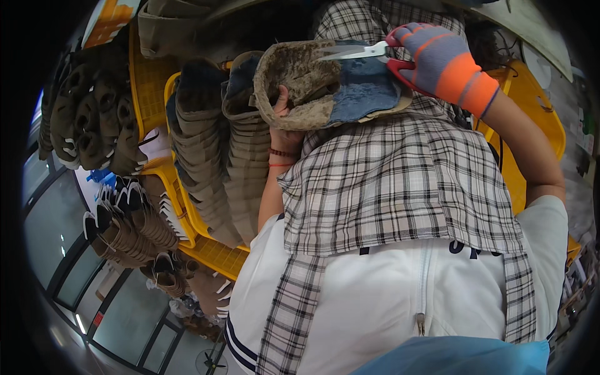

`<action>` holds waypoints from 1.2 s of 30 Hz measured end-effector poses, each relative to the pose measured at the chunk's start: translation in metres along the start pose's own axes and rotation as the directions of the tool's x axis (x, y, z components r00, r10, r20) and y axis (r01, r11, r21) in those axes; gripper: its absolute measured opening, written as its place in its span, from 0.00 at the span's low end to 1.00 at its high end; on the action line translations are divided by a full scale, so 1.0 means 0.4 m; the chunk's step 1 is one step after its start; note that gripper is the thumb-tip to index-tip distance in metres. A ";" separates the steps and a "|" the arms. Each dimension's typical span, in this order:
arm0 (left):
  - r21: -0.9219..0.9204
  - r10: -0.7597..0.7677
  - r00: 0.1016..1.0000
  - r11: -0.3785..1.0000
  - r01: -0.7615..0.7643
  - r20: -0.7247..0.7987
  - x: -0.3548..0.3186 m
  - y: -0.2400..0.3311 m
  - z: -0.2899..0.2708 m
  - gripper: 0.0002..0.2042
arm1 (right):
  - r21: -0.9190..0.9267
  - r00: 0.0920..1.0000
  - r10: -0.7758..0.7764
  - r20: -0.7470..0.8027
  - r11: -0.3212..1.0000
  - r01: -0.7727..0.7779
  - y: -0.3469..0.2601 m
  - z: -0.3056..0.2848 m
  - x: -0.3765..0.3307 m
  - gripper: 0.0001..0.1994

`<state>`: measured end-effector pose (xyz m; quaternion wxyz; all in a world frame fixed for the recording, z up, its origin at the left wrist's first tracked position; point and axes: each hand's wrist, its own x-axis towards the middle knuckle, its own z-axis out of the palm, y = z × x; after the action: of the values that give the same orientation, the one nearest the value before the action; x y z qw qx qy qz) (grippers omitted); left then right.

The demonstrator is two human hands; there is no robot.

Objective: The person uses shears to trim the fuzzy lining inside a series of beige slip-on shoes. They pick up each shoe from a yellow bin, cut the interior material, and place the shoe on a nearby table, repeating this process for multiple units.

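Note:
My left hand (284, 117) is bare, with red string bands at the wrist. It grips a shoe upper (312, 81) with a brown fleecy lining and a blue denim outer side, thumb inside the opening. My right hand (440, 62) wears an orange and purple striped glove and holds red-handled scissors (357, 52). The steel blades lie across the top edge of the shoe upper, where the fleece meets the denim. Both hands are raised over a black and white plaid cloth (400, 187) spread across my lap.
Left of my hands, two tall stacks of nested brown and blue shoe uppers (206, 150) sit in a yellow plastic crate (209, 250). More yellow crates (147, 75) and rows of dark brown uppers (94, 119) lie farther left. Another yellow crate (540, 119) stands at the right.

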<state>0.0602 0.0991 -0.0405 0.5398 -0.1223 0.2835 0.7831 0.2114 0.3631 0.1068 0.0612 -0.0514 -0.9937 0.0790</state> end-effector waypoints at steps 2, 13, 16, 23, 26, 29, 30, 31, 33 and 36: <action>-0.124 -0.096 0.994 0.987 0.101 0.050 0.007 0.004 -0.004 0.26 | -0.075 0.998 -0.039 0.055 0.996 0.043 -0.019 0.018 0.032 0.16; 0.247 0.243 0.952 0.949 -0.194 -0.186 -0.009 0.001 -0.036 0.21 | -0.332 0.974 -0.091 0.209 0.930 0.159 -0.048 0.062 0.056 0.21; 0.365 0.320 0.922 0.903 -0.227 -0.218 0.001 0.007 -0.046 0.20 | -0.333 0.977 -0.087 0.192 0.931 0.149 -0.047 0.077 0.058 0.22; 0.405 0.339 0.914 0.885 -0.229 -0.223 0.003 0.012 0.004 0.18 | -0.164 0.976 -0.187 0.113 0.965 0.204 -0.052 0.020 0.092 0.08; 0.467 0.345 0.905 0.861 -0.200 -0.249 -0.003 0.016 -0.001 0.18 | -0.162 0.981 -0.106 0.162 0.978 0.132 -0.053 0.010 0.086 0.07; 0.251 0.157 0.963 0.963 -0.100 -0.218 -0.029 0.045 0.006 0.17 | -0.172 0.986 -0.075 0.151 0.980 0.101 -0.035 0.016 0.084 0.08; 0.273 0.063 0.974 0.962 -0.001 -0.218 -0.043 0.064 0.016 0.17 | -0.168 0.989 -0.065 0.134 0.982 0.088 -0.030 0.018 0.080 0.09; 0.295 -0.030 0.975 0.950 0.097 -0.222 -0.063 0.089 0.032 0.17 | -0.161 0.992 -0.057 0.115 0.984 0.075 -0.025 0.017 0.075 0.09; 0.346 -0.153 0.957 0.909 0.234 -0.246 -0.077 0.130 0.023 0.16 | -0.140 0.994 -0.056 0.091 0.988 0.068 -0.023 0.021 0.064 0.10; 0.324 -0.573 0.812 0.751 0.575 -0.113 -0.062 0.181 -0.018 0.17 | -0.084 0.993 -0.068 0.097 0.994 0.076 -0.032 0.027 0.052 0.12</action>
<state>0.0028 0.0569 -0.0115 0.7655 -0.1102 0.3660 0.5176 0.1882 0.3512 0.1009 0.0150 -0.0144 -0.9992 0.0353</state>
